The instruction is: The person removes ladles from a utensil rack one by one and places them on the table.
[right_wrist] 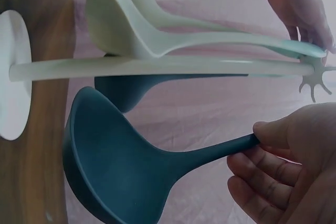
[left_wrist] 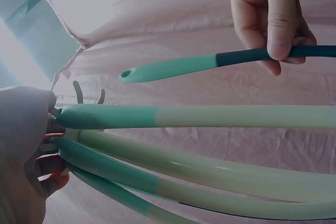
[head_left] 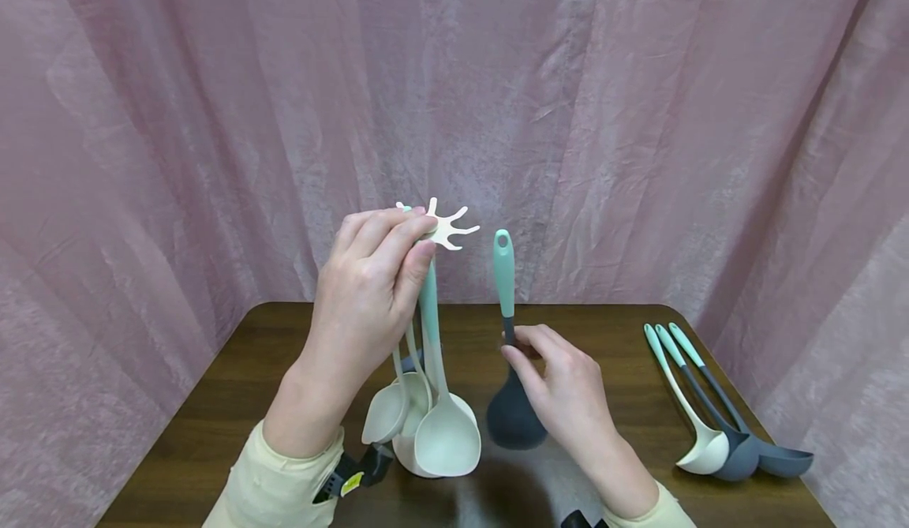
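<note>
My left hand (head_left: pixel 369 275) grips the top of a white utensil stand (head_left: pixel 449 228), its thumb and fingers about the hub while several hooks stick out to the right. Pale ladles (head_left: pixel 449 437) with mint handles hang from the stand, and a dark ladle (right_wrist: pixel 123 87) hangs behind its pole (right_wrist: pixel 63 70) in the right wrist view. Just right of the stand, my right hand (head_left: pixel 568 390) pinches a dark grey ladle (head_left: pixel 513 417) by its shaft, below the mint grip. That ladle is upright, bowl down, its handle end (left_wrist: pixel 126 74) apart from the hooks.
At the right of the brown wooden table (head_left: pixel 604 323) lie a pale ladle (head_left: pixel 703 451) and two dark ladles (head_left: pixel 784 459) side by side, mint handles pointing away. The stand's round white base (right_wrist: pixel 18 106) rests on the table. A pink curtain (head_left: pixel 568 117) hangs behind.
</note>
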The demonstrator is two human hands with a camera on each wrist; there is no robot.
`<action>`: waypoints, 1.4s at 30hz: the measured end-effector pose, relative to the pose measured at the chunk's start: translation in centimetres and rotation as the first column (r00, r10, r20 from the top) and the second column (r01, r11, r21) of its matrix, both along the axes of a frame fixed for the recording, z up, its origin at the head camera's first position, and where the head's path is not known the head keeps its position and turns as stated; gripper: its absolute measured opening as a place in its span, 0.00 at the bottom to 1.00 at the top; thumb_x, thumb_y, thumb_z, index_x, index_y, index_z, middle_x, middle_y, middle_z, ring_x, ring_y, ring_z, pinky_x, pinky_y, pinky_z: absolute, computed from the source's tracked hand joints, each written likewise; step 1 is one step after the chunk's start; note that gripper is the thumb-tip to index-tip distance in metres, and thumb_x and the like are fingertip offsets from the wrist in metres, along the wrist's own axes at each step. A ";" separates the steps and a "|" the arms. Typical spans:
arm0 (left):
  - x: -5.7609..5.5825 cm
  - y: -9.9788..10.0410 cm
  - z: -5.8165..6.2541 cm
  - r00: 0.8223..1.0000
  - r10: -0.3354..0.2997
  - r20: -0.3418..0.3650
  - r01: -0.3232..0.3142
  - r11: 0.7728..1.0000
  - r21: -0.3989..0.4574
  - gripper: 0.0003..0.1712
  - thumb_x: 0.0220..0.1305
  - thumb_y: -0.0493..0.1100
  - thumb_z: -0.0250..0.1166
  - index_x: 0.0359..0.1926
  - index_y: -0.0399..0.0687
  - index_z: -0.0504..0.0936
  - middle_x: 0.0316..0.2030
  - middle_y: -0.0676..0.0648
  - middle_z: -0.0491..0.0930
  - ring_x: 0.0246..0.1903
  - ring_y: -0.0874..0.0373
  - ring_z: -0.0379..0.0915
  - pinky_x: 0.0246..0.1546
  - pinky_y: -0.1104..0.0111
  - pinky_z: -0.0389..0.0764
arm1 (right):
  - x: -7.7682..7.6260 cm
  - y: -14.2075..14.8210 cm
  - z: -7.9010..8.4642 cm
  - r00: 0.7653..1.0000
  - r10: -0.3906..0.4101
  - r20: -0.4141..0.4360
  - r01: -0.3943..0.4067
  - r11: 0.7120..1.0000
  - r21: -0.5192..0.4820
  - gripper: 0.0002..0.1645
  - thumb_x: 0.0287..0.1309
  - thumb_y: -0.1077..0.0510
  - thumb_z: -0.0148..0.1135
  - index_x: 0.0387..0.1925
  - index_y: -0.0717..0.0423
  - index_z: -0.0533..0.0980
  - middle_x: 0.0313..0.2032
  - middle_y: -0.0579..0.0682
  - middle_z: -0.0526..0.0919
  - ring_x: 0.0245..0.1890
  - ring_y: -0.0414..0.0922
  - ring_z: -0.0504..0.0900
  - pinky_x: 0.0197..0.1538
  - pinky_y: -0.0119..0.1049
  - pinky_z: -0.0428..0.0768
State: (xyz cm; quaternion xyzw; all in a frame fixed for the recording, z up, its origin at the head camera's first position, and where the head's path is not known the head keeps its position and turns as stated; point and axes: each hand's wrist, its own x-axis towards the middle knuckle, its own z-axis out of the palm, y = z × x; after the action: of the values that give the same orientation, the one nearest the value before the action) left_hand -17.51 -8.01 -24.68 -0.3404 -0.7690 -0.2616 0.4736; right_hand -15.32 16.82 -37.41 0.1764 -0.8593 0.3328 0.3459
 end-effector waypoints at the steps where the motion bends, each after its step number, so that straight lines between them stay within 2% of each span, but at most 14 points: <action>1: 0.0 0.0 0.0 1.000 0.000 -0.002 0.000 1.000 0.001 0.17 0.86 0.45 0.60 0.60 0.40 0.89 0.60 0.41 0.87 0.60 0.40 0.77 0.64 0.53 0.77 | 0.0 0.1 -0.1 1.000 -0.004 -0.002 0.004 1.000 0.000 0.12 0.64 0.60 0.82 0.46 0.45 0.89 0.38 0.33 0.87 0.38 0.33 0.86 0.37 0.41 0.85; 10: -0.1 0.0 0.0 1.000 0.004 -0.003 -0.004 1.000 0.000 0.18 0.87 0.46 0.59 0.60 0.41 0.89 0.59 0.41 0.87 0.60 0.40 0.77 0.64 0.54 0.78 | -0.3 1.4 -0.6 0.999 -0.050 -0.017 0.051 0.998 0.022 0.12 0.63 0.61 0.83 0.45 0.47 0.89 0.38 0.35 0.88 0.36 0.34 0.87 0.34 0.40 0.84; 18: -0.1 0.1 0.0 1.000 0.007 -0.012 -0.007 1.000 0.007 0.18 0.87 0.46 0.59 0.59 0.40 0.89 0.59 0.41 0.87 0.60 0.39 0.77 0.64 0.53 0.78 | -0.6 2.6 -1.0 0.995 -0.090 0.033 0.088 0.995 0.048 0.10 0.65 0.60 0.82 0.45 0.49 0.89 0.36 0.37 0.87 0.33 0.36 0.85 0.32 0.38 0.79; 25: -0.1 0.2 0.0 1.000 0.009 -0.006 -0.009 1.000 0.006 0.18 0.87 0.46 0.59 0.60 0.40 0.89 0.59 0.41 0.87 0.59 0.40 0.77 0.63 0.53 0.78 | -0.9 3.9 -1.4 0.988 -0.131 0.078 0.125 0.989 0.073 0.09 0.66 0.59 0.81 0.46 0.49 0.89 0.36 0.38 0.87 0.34 0.37 0.85 0.34 0.39 0.81; 42: 0.1 0.7 0.0 1.000 0.006 -0.005 -0.006 1.000 0.020 0.17 0.87 0.46 0.59 0.59 0.42 0.90 0.58 0.42 0.87 0.59 0.41 0.77 0.62 0.54 0.79 | -1.7 7.5 -1.8 0.967 -0.217 0.134 0.197 0.969 0.146 0.08 0.69 0.58 0.79 0.46 0.53 0.88 0.34 0.43 0.86 0.30 0.41 0.81 0.30 0.40 0.76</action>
State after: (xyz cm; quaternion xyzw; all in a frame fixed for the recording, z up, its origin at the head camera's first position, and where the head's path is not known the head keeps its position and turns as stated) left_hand -17.45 -7.30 -24.71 -0.3339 -0.7664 -0.2668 0.4795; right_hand -17.00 24.33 -39.19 0.0826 -0.9165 0.2496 0.3015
